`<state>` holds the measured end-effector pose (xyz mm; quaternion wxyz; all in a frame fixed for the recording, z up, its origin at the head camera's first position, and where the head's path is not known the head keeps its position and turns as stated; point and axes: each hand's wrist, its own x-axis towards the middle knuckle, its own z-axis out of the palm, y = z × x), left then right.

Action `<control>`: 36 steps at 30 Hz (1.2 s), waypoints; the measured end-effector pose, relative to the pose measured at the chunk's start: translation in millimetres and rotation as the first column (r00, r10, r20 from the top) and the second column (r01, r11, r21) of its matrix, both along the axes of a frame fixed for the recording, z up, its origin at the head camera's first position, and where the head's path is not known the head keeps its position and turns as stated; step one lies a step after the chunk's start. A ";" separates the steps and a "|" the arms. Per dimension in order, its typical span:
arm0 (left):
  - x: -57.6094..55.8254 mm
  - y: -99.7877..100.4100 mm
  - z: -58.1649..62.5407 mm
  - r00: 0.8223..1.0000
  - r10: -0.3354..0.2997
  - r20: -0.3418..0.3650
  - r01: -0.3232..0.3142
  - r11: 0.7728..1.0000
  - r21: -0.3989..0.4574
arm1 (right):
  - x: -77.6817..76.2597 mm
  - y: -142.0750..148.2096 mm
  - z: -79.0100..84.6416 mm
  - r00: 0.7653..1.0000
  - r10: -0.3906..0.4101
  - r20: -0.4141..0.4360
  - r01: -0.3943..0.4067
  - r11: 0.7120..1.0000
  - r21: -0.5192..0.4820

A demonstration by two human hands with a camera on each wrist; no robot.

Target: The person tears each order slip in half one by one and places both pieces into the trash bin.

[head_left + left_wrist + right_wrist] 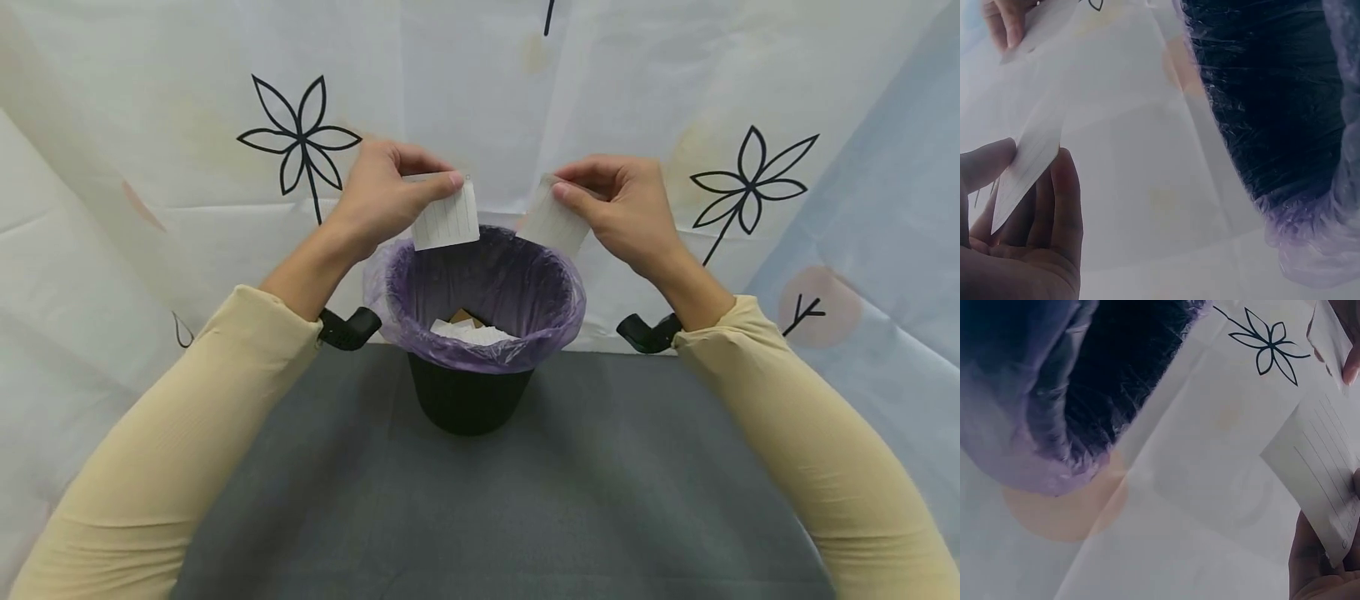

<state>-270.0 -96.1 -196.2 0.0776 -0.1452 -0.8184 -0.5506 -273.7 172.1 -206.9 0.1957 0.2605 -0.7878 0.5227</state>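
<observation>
Between thumb and fingers, my left hand (382, 200) pinches a small piece of lined white paper (448, 221). A second piece of lined paper (551, 221) is pinched in my right hand (630, 204); in the right wrist view this lined paper (1316, 462) shows small holes along one edge. The two pieces are apart. Both hands are raised over the far rim of a black bin (471, 404), lined with a purple plastic bag (495, 354) folded over its rim. White paper scraps (474, 333) and a brown piece (465, 317) lie inside.
The bin stands on a dark grey cloth surface (480, 508). Behind it hangs a white curtain (480, 100) printed with black flower outlines. Black devices (352, 329) are strapped at both wrists, beside the beige sleeves.
</observation>
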 end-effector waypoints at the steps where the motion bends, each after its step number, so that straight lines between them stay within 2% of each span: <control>1: -1.8 2.3 0.4 1.000 -0.002 0.005 0.002 1.000 -0.005 | -1.7 -2.8 0.6 1.000 0.006 0.008 -0.006 1.000 -0.003; 9: -15.6 15.4 0.3 0.999 -0.010 0.039 0.011 1.000 -0.020 | -16.7 -19.7 -0.6 0.997 0.039 0.062 -0.039 0.999 0.004; 19: -26.4 28.2 -2.8 0.999 -0.011 0.046 0.015 0.995 -0.103 | -30.4 -31.6 -9.5 0.991 0.038 0.126 -0.044 0.998 0.046; 24: -30.6 29.9 -8.2 0.999 -0.017 0.052 0.025 0.986 -0.162 | -34.0 -34.6 -15.0 0.987 0.036 0.159 -0.043 0.998 0.044; 36: -37.5 28.4 -19.2 0.997 -0.032 0.073 0.048 0.973 -0.227 | -35.6 -42.0 -20.8 0.979 0.001 0.204 -0.038 0.983 0.179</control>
